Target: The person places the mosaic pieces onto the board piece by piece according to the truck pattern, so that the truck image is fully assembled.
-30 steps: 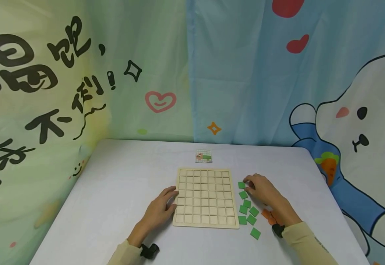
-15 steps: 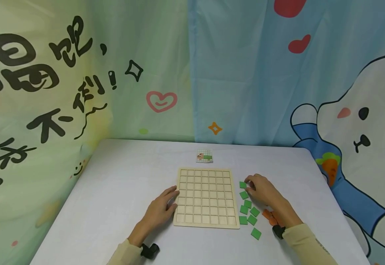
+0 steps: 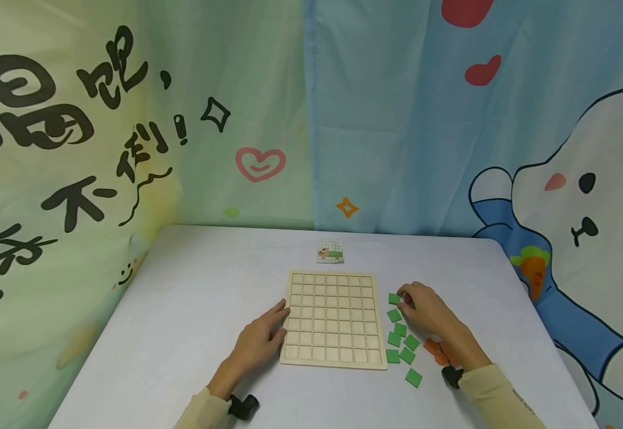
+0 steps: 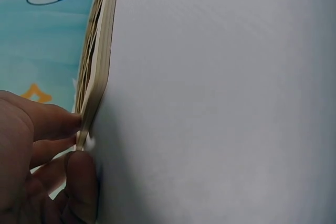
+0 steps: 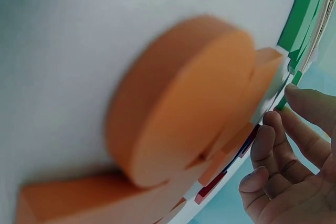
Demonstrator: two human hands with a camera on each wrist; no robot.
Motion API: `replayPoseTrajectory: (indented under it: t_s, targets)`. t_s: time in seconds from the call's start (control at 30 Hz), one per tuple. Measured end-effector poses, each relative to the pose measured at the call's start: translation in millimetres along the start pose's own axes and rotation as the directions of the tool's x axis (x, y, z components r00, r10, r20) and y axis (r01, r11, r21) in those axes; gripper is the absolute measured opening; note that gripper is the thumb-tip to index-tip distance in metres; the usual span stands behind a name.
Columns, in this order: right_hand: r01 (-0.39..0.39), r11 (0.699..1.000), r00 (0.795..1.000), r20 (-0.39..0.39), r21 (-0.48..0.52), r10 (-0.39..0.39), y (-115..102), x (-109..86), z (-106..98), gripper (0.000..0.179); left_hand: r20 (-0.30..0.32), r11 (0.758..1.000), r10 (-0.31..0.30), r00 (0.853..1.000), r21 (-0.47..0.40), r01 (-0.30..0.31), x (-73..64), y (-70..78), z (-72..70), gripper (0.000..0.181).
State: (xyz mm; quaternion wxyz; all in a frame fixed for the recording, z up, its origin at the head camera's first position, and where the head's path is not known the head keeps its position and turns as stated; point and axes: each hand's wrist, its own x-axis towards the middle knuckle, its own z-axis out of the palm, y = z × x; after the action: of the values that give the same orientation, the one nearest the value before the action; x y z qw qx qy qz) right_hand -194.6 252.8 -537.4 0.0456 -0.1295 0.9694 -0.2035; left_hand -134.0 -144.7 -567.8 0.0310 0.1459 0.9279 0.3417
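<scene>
Though plain, tabletop [image 3: 183, 298] before patterned curtain [image 3: 397, 119].

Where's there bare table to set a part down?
On the table: left, between its edge, the left hand and the board; nearside of the board, right of the left sleeve. Crowded: right of the board, with green tiles, orange pieces and the right hand.

Curtained-off nook; cartoon drapes [image 3: 392, 131] back a white table [image 3: 199, 286].
</scene>
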Motion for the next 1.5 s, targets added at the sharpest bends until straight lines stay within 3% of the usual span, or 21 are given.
replayPoseTrajectory:
  t_s: [0.6, 1.1, 1.5]
  targets:
    - [0.009, 0.997, 0.999, 0.03, 0.074, -0.011, -16.1, -8.8, -0.9, 0.027, 0.009, 1.0, -0.004, 1.0, 0.029, 0.004, 0.3, 1.9, 0.8, 0.05]
    - [0.092, 0.995, 0.995, 0.038, 0.038, -0.093, -37.7, -13.6, 9.0, 0.026, 0.003, 1.0, -0.003, 1.0, -0.009, 0.003, 0.1, 1.9, -0.1, 0.05]
    - [0.11, 0.994, 0.993, 0.049, -0.007, -0.11, -47.6, -16.1, 12.7, 0.024, 0.001, 1.0, 0.01, 1.0, -0.021, -0.01, -0.9, 3.1, -1.0, 0.049]
